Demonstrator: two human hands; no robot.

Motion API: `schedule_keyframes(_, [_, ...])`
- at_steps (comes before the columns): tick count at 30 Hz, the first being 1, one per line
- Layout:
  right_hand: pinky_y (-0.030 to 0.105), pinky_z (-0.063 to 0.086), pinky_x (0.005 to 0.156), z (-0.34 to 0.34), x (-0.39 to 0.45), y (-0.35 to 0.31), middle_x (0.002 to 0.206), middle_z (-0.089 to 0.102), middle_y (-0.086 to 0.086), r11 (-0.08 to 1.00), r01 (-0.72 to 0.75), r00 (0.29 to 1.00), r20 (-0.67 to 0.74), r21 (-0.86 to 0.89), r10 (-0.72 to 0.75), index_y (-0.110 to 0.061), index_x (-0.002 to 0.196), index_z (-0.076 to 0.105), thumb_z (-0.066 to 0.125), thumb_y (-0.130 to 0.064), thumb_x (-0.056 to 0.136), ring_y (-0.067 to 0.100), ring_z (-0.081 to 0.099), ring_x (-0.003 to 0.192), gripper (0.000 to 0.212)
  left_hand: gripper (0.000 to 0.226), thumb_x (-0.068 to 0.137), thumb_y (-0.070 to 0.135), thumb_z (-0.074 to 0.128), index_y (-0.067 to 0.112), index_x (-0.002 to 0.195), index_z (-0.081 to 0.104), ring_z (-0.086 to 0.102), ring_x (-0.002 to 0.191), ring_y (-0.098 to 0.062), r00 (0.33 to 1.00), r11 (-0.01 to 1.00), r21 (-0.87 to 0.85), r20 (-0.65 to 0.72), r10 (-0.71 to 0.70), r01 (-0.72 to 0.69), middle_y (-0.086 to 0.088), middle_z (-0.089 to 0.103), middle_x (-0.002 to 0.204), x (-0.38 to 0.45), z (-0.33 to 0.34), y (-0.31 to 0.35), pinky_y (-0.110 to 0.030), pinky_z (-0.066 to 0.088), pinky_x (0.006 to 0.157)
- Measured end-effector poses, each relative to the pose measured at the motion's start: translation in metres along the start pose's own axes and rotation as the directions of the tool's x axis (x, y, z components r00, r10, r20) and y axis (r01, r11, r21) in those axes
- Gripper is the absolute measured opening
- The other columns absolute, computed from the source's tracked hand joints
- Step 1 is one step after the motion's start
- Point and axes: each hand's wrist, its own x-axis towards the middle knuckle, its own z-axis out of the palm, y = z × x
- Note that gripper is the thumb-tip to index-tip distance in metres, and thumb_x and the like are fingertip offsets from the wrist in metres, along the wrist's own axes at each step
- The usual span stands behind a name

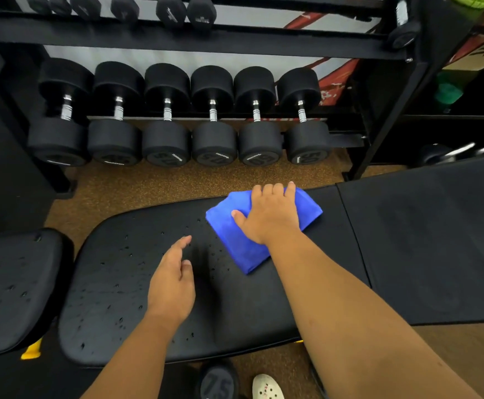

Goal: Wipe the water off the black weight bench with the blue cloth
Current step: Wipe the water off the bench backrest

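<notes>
Right hand (269,216) lies flat on the blue cloth (252,243), fingers spread and palm pressing down; no pinch, grip open over the fabric. Cloth is folded, long axis diagonal, sitting on the far middle of the black weight bench (137,283), near the seam with the backrest pad.

Left hand (173,286) hovers open over the pad, fingers loosely apart, holding nothing.

Water droplets (119,283) lie to the left of the cloth and toward the near edge. Right hand is the nearer one; judged next stroke runs leftward across the wet area.
</notes>
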Motion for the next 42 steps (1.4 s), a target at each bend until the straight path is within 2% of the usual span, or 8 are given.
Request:
schedule_keyframes(4, [0.056,0.007,0.117,0.006,-0.002,-0.008,0.153,0.027,0.019,0.978,0.206,0.978,0.003,0.01,-0.206,-0.014,0.155,0.011,0.027,-0.075,0.087,0.038,0.024,0.139,0.092,0.049,0.097,0.012,0.044,0.029,0.142,0.039,0.042,0.115,-0.001,1.0,1.0,0.012,0.023,0.0,-0.001,0.005,0.044,0.144,0.012,0.005,0.001,-0.023,0.033,0.096])
schedule_keyframes(6, [0.054,0.008,0.117,0.004,-0.003,0.013,0.155,0.025,0.018,0.957,0.283,0.959,0.0,0.058,-0.284,-0.026,0.153,0.014,0.031,-0.073,0.088,0.036,0.023,0.141,0.083,0.051,0.093,0.019,0.053,0.03,0.141,0.039,0.043,0.125,-0.01,0.996,0.994,0.108,0.076,-0.039,0.031,0.004,0.039,0.147,0.015,0.008,-0.001,-0.03,0.037,0.101])
schedule_keyframes(13, [0.062,-0.004,0.115,0.005,0.0,0.037,0.163,-0.001,0.01,0.997,0.079,0.989,-0.129,0.023,-0.075,-0.027,0.148,0.031,0.03,-0.06,0.096,0.038,0.0,0.147,0.061,0.063,0.088,0.04,0.062,0.044,0.143,0.032,0.009,0.144,-0.028,0.955,0.937,0.332,0.226,-0.193,0.111,0.009,0.014,0.159,0.005,-0.005,-0.004,-0.042,0.033,0.107])
schedule_keyframes(16, [0.069,-0.004,0.11,0.012,-0.012,-0.005,0.164,-0.004,0.002,0.979,0.199,0.977,-0.086,0.044,-0.195,-0.046,0.151,0.002,0.02,-0.069,0.092,0.044,0.003,0.146,0.066,0.063,0.091,0.033,0.057,0.04,0.146,0.028,0.014,0.142,-0.029,0.97,0.95,0.289,0.17,-0.172,0.118,0.007,0.015,0.159,0.005,-0.008,-0.011,-0.041,0.03,0.109])
schedule_keyframes(19, [0.075,-0.016,0.101,0.018,-0.039,-0.041,0.164,-0.005,-0.002,0.957,0.289,0.957,0.034,0.016,-0.29,-0.055,0.148,0.005,0.016,-0.09,0.074,0.05,-0.016,0.142,0.083,0.058,0.093,0.014,0.047,0.03,0.146,0.03,0.024,0.139,-0.029,0.985,0.972,0.171,0.034,-0.171,0.163,0.002,0.026,0.156,0.005,-0.012,-0.021,-0.042,0.031,0.109])
schedule_keyframes(28, [0.074,-0.013,0.105,0.023,-0.11,-0.022,0.164,0.007,-0.004,0.954,0.298,0.954,0.005,0.032,-0.299,-0.053,0.148,0.017,0.026,-0.086,0.076,0.045,-0.007,0.146,0.081,0.054,0.092,0.007,0.04,0.031,0.14,0.04,0.051,0.118,-0.03,0.97,0.96,0.154,0.036,-0.24,0.232,0.0,0.036,0.15,-0.001,-0.02,-0.04,-0.046,0.049,0.091])
schedule_keyframes(35, [0.074,-0.015,0.103,0.02,-0.057,-0.04,0.162,-0.017,-0.004,0.991,0.13,0.99,0.055,0.023,-0.131,-0.047,0.151,0.0,0.017,-0.08,0.085,0.043,-0.025,0.142,0.075,0.056,0.094,0.008,0.038,0.036,0.142,0.033,0.054,0.112,-0.034,0.963,0.954,0.134,0.012,-0.27,0.266,-0.002,0.04,0.145,-0.005,-0.027,-0.049,-0.044,0.052,0.078])
schedule_keyframes(42, [0.068,-0.017,0.108,0.027,-0.082,-0.08,0.163,-0.009,-0.006,0.94,0.338,0.937,0.072,0.052,-0.341,-0.039,0.154,0.004,0.018,-0.061,0.098,0.037,-0.019,0.146,0.061,0.059,0.092,0.005,0.037,0.033,0.144,0.031,0.058,0.106,-0.036,0.96,0.953,0.126,0.017,-0.28,0.276,-0.01,0.045,0.141,-0.006,-0.025,-0.05,-0.041,0.05,0.077])
